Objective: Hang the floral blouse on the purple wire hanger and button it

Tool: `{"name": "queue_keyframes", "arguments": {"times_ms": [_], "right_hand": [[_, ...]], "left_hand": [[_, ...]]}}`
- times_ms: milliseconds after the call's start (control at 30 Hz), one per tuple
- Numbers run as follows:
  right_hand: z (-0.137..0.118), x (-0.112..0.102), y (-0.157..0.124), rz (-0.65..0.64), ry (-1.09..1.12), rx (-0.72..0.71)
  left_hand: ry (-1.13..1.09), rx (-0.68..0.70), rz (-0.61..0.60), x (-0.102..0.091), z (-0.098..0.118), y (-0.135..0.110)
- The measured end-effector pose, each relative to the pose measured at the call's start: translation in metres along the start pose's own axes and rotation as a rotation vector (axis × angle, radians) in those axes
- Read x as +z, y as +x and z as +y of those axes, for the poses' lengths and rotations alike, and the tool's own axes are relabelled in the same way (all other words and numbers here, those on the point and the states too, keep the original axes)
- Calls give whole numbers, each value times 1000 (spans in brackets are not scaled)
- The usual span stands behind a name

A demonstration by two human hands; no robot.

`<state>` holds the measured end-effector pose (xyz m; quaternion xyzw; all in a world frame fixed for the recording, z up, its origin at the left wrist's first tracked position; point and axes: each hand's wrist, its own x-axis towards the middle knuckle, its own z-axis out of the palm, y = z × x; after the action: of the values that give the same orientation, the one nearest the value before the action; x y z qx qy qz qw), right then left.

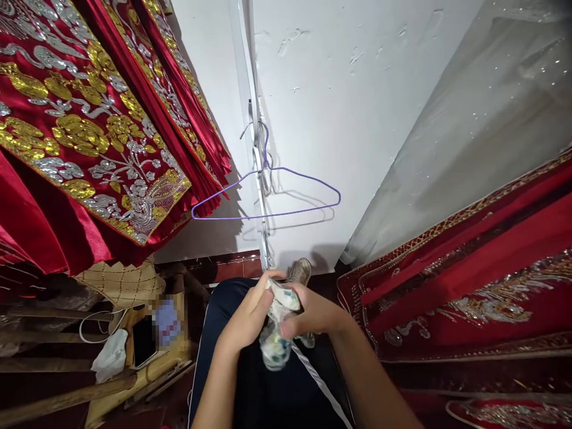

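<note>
Above my lap, my left hand [250,313] and my right hand [313,311] close around a crumpled white bundle with blue-green patches [276,345]. It looks like thin, soft cloth or film, but its exact kind is unclear. My left fingers grip its upper left side, while my right thumb presses on its front. The lower end of the bundle hangs below my hands, slightly blurred. Beyond them, a purple wire hanger [268,215] hangs against the white wall, touched by neither hand.
Red embroidered garments [84,134] hang at left; more red beaded fabric [482,304] and a translucent sheet [469,119] are at right. A wooden chair [109,390] at lower left bears a phone [145,341] and crumpled white tissue [111,354]. A white strip [259,190] runs down the wall.
</note>
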<state>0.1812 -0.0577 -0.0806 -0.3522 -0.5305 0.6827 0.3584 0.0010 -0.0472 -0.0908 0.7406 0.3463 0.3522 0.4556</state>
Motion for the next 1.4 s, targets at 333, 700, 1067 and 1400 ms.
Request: {"name": "queue_keyframes", "arguments": {"times_ms": [333, 700, 1067, 1400], "right_hand": [[-85, -78, 65, 837, -339, -707], [-19, -75, 129, 621, -513, -422], [-63, -85, 40, 699, -727, -430], [-51, -60, 60, 615, -556, -474]], "left_hand": [[310, -178, 230, -76, -27, -35], [81, -218, 130, -96, 24, -65], [899, -211, -21, -126, 9, -22], [673, 84, 332, -145, 45, 77]]}}
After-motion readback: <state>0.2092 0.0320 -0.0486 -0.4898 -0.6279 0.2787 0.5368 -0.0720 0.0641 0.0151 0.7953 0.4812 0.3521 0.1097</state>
